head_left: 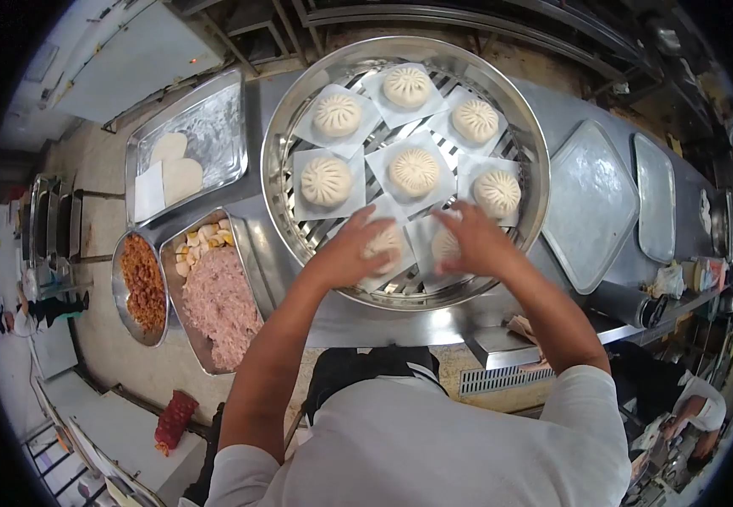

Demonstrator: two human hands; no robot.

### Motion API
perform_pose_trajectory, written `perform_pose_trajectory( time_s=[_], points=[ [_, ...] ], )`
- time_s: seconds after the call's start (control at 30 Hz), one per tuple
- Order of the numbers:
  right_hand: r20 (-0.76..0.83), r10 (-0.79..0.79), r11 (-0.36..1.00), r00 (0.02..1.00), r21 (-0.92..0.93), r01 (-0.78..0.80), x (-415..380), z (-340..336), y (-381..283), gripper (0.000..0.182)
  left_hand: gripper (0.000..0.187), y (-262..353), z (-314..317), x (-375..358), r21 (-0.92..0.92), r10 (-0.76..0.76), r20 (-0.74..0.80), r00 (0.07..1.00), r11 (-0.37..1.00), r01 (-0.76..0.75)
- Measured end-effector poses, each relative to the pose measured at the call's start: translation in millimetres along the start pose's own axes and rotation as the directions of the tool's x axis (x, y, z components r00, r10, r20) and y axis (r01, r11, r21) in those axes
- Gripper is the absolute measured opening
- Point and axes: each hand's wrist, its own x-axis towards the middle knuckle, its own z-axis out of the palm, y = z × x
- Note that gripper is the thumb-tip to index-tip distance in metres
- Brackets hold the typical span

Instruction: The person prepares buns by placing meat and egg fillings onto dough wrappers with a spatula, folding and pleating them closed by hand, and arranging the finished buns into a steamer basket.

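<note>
While the left hand [351, 253] and right hand [478, 243] curve, fingers spread, around two buns [385, 243] on papers [420, 232] inside the steamer [539, 169], squeezing could flatten soft pleats; a snagged paper could drag neighbours together.

Pink meat [221, 304], plain white shirt [443, 439]

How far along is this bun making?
Six pleated white dough buns sit formed on paper squares in the round metal steamer. The left hand and right hand are around two more. Seemingly left: flat pale dough rounds and pink minced filling.
</note>
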Motion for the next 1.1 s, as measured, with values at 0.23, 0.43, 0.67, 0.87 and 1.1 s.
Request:
perform_pose_trajectory(
  time_s=[0.23, 0.43, 0.67, 0.87, 1.1],
  points=[
    [0.166, 0.054, 0.998, 0.985, -0.049, -0.046, 4.2, 26.5, -9.5, 0.075, 0.06, -15.5, -17.4, 6.7, -0.578, -0.391, -0.016, 0.92, 0.755, 0.31],
    [0.215, 0.1, 0.991, 0.971, -0.108, -0.078, 7.3, 11.1, -25.0, 0.076, 0.066, -15.2, -7.8, 8.5, -0.37, -0.307, 0.034, 0.951, 0.88, 0.298],
    [0.076, -0.057, 0.979, 0.995, 0.2, 0.041, 29.0, 26.6, -70.1, 0.095, 0.071, -21.0, -5.7, 13.9, -0.433, -0.394, 0.086, 0.915, 0.812, 0.391],
    [0.114, -0.073, 0.953, 0.991, 0.301, 0.036, 45.9, 44.2, -84.1, 0.102, 0.078, -8.4, -10.2, 9.9, -0.606, -0.429, 0.043, 0.902, 0.707, 0.365],
    [-0.132, -0.113, 0.951, 0.985, 0.273, 0.146, 39.8, 25.9, -52.9, 0.088, 0.068, -20.4, -9.3, 10.5, -0.496, -0.427, 0.021, 0.904, 0.781, 0.381]
  ],
)
